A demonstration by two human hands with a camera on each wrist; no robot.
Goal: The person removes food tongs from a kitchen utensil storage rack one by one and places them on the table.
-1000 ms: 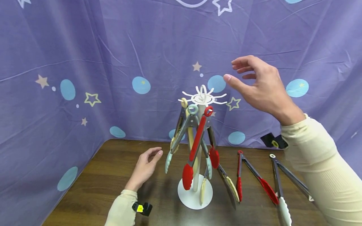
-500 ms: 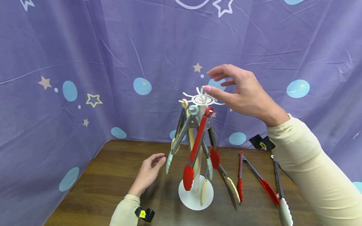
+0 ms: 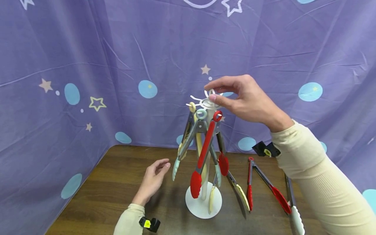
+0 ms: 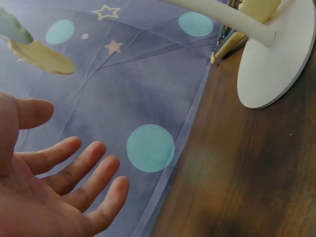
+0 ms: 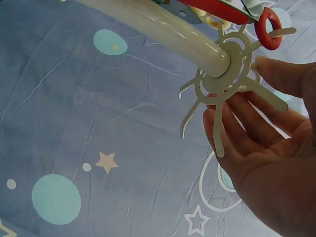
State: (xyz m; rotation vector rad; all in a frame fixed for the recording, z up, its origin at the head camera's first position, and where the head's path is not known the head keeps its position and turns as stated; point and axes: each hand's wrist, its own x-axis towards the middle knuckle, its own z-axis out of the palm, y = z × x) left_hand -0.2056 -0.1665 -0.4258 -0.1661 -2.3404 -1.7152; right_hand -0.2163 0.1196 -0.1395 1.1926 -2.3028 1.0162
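Note:
My right hand (image 3: 246, 99) pinches the small loop (image 3: 212, 92) on top of a white hook rack between thumb and fingers. Its round base (image 3: 195, 207) stands on the table. In the right wrist view the fingers reach in behind the ring of hooks (image 5: 197, 91). Hanging by their end rings are red tongs (image 3: 205, 143), mint tongs (image 3: 188, 138) and cream-tipped tongs (image 3: 189, 121). Left of the rack, my left hand (image 3: 152, 179) holds nothing, its fingers loosely bent, as the left wrist view also shows (image 4: 74, 192).
Cream tongs (image 3: 241, 195) lie spread behind the base on the brown wooden table (image 3: 111, 182). To their right are red tongs (image 3: 279, 197), then white-tipped tongs (image 3: 297, 220), partly hidden by my right sleeve. A purple patterned curtain (image 3: 173, 42) encloses the back and left side.
My right hand has moved left and down from the air at the right to the rack's top loop, its fingers closing there. My left hand and the hanging tongs have stayed about still.

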